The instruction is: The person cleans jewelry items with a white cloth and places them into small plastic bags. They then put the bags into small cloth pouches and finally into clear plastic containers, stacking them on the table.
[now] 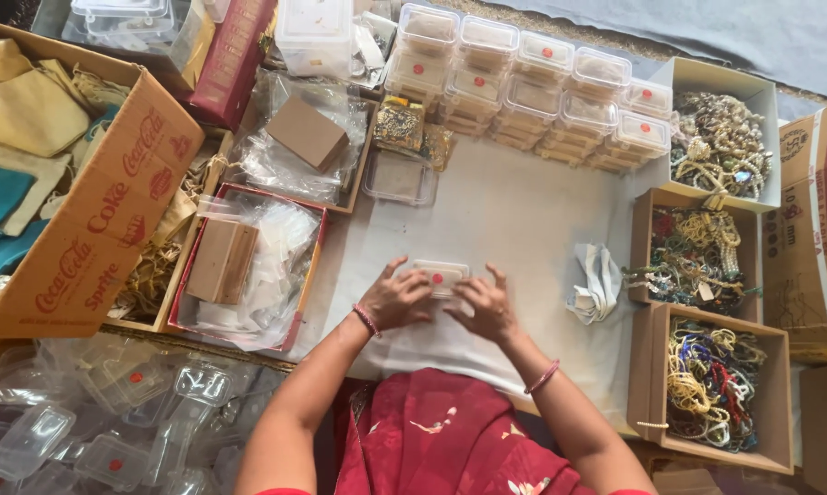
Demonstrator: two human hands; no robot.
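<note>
A small clear plastic box (440,274) with a red dot on its lid lies on the white cloth (514,211) in front of me. My left hand (395,298) presses on its left side, fingers spread over the lid edge. My right hand (487,307) holds its right side. Both wrists wear red bangles. What is inside the box is hidden by my fingers.
Stacks of closed clear boxes (523,82) line the far edge. Three cardboard boxes of bead jewellery (706,257) stand at right. Trays of plastic bags (248,266) sit at left, beside a large carton of cloth pouches (56,165). Empty clear boxes (111,412) pile at lower left. White cloth strips (598,282) lie nearby.
</note>
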